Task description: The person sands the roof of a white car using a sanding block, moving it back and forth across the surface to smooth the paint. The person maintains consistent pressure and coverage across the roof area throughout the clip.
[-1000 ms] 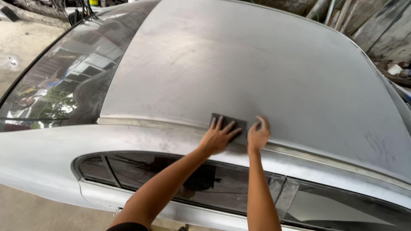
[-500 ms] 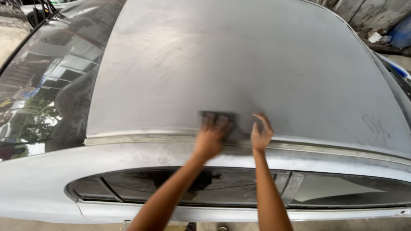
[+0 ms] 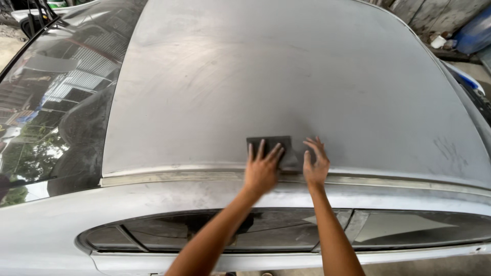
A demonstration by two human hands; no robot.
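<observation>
**Fingers spread flat on a sanding pad at the roof's edge**

Fingers (image 3: 263,153) of the left hand (image 3: 262,173) lie wide and flat, spread like a fan, pressing on the near half of a dark rectangular pad (image 3: 271,145). They grip nothing; the palm rests just short of the pad, over the roof's edge strip (image 3: 169,177). Just to the right of those fingertips, the right hand (image 3: 316,166) also lies open, its fingers (image 3: 319,151) loosely spread and slightly curled, touching the pad's right end and the bare metal beside it. Both thumbs point inward toward each other, with a narrow gap of pad showing between the hands.

Nearer than the fingers, both forearms rise from the bottom edge, crossing the side windows (image 3: 215,230) and the pale grey door frame above them. The strip runs left to right directly under the palms.

Beyond the fingertips the pad lies flat on the roof (image 3: 286,76), its far edge clear of both hands. The roof is dull, matte grey with faint swirl marks, stretching well away from the fingers. Far to the left of the left hand, the windscreen (image 3: 56,102) is dusty and reflects buildings and trees. Far to the right and past the roof's far side stand a blue drum (image 3: 475,33) and a wall of boards.
</observation>
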